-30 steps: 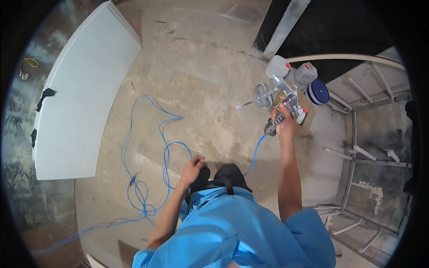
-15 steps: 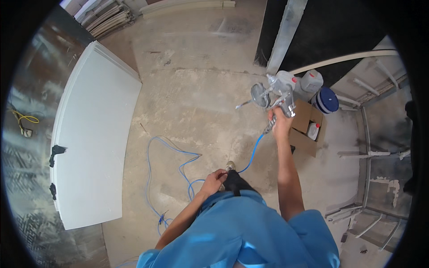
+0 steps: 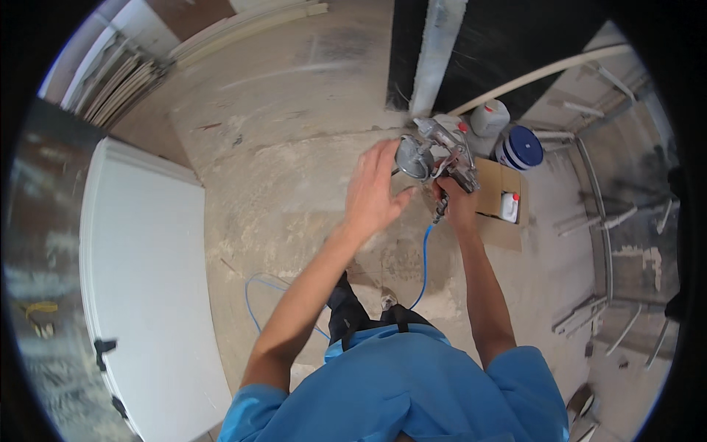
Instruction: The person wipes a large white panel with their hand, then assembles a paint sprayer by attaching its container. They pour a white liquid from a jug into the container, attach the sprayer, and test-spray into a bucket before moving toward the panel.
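Observation:
A metallic spray gun (image 3: 458, 151) is in my right hand (image 3: 459, 206), whose fingers are wrapped round its handle. On the gun's left side is a round grey cup (image 3: 414, 158). My left hand (image 3: 370, 193) is raised beside this cup, its fingers stretched out and the thumb apart. Whether the fingertips touch the cup I cannot tell. From the bottom of the handle a blue hose (image 3: 426, 258) hangs down toward the floor, partly hidden behind my body and left arm.
To the left is a large white panel (image 3: 151, 287) with black pieces at its edge. Past the gun stand a cardboard box (image 3: 490, 177) holding a red-capped bottle (image 3: 509, 208), a white jug (image 3: 490, 118) and a blue-lidded bucket (image 3: 523, 147). Metal racks (image 3: 604, 221) line the right.
My left hand has risen from near my waist to beside the cup. The spray gun has shifted slightly left in view. My view has turned, and the white panel appears lower.

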The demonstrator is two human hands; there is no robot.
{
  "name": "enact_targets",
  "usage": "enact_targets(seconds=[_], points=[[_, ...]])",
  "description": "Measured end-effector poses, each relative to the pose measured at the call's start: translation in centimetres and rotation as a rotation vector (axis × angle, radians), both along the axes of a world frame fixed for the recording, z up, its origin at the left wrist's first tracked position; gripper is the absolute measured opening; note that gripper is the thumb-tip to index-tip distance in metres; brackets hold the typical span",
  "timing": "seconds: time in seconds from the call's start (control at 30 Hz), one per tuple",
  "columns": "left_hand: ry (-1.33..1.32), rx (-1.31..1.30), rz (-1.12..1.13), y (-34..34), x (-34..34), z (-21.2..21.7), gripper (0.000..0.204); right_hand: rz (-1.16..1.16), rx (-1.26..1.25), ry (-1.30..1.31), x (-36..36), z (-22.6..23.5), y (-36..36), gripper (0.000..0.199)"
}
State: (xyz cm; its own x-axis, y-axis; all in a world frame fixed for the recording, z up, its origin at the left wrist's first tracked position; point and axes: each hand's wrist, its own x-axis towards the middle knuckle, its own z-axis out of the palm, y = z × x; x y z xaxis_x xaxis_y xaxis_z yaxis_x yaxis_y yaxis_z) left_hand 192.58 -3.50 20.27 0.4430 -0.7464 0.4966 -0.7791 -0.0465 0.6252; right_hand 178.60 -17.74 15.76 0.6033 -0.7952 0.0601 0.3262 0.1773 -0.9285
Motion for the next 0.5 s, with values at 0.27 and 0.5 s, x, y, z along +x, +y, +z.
enact_targets(seconds=[0.27, 0.5], points=[[-0.093, 0.173, -0.215, -10.1, 15.1, -7.9, 0.069, -0.034, -0.075, 0.166, 11.3, -3.9, -2.8, 0.019], [-0.007, 0.150, -0.052, -15.3, 20.2, -18.1, 0.065, -0.154, -0.023, 0.417, 18.9, -12.4, -6.0, 0.023]])
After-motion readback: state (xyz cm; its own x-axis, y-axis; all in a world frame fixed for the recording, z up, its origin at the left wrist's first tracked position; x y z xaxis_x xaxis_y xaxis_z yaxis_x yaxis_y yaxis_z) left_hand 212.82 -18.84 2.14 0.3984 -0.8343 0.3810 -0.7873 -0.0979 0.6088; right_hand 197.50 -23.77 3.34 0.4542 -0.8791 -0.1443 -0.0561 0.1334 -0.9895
